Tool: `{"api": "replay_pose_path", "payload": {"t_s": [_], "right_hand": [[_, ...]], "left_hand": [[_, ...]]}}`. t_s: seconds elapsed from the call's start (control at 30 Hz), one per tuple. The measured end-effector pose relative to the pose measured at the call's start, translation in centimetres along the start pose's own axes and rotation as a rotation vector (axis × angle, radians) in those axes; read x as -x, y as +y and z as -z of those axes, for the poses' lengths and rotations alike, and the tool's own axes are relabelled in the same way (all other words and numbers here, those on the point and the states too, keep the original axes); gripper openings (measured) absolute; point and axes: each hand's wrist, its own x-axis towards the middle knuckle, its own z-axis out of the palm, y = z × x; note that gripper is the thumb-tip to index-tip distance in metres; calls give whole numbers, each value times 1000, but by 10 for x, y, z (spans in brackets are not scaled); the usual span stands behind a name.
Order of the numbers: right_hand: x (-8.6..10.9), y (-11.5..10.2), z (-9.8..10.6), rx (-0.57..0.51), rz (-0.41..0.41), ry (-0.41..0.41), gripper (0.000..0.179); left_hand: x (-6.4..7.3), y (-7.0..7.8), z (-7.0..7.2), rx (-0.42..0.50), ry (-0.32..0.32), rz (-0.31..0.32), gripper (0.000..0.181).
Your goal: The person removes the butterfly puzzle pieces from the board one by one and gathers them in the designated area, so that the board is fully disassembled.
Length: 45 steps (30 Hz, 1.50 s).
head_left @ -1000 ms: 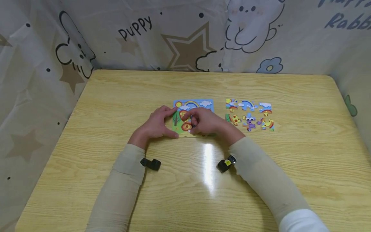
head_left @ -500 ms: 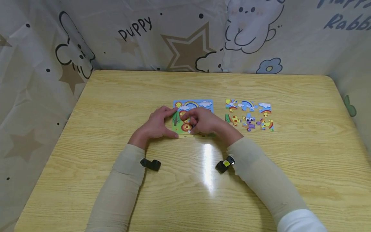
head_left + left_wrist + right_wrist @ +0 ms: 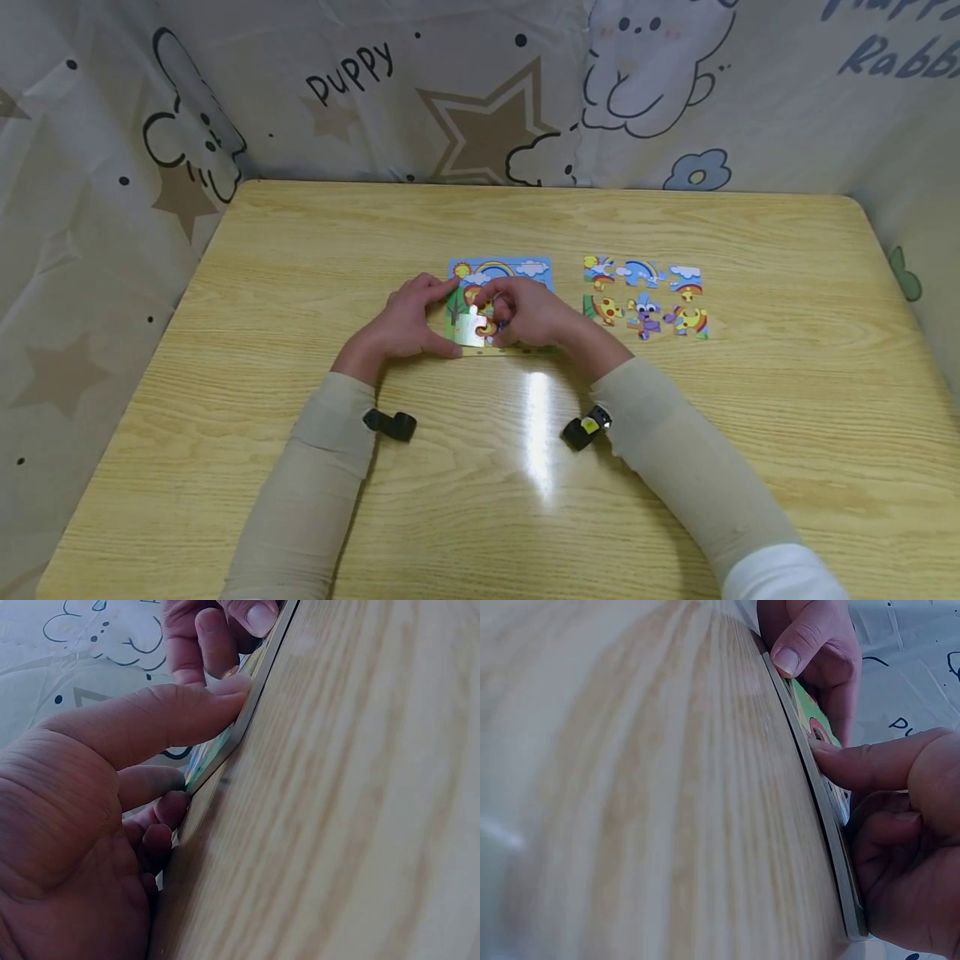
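Left hand [image 3: 408,318], spread, braces the board [image 3: 487,352]; right hand [image 3: 531,315] curls over it — can't tell if that grip has the piece [image 3: 470,330] at the board's near-left; uneven pressure could tip it.

The left hand [image 3: 90,802] fills the left side, its straight thumb resting on the edge of a thin board [image 3: 246,724], other fingertips by the board's corner. Between them shows a sliver of its coloured top, partly green. Above, the right hand [image 3: 217,641] is at the same board. Grained wooden table [image 3: 345,795] spreads rightward; behind hangs a cloth [image 3: 30,694] with animal outlines
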Motion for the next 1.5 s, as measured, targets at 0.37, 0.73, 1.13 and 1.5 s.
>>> {"api": "replay_pose_path", "payload": {"t_s": [0.37,0.73,1.13,1.5], "right_hand": [[4,3,0,54,52,62,42],[8,-1,-10,304,64,109,38],[11,1,-12,309,110,160,37],[12,5,-12,226,81,226,26]], "left_hand": [[0,2,1,13,-5,22,106],[0,2,2,13,-6,17,105],[1,3,2,18,-5,19,106],[2,2,1,20,-5,21,106]]}}
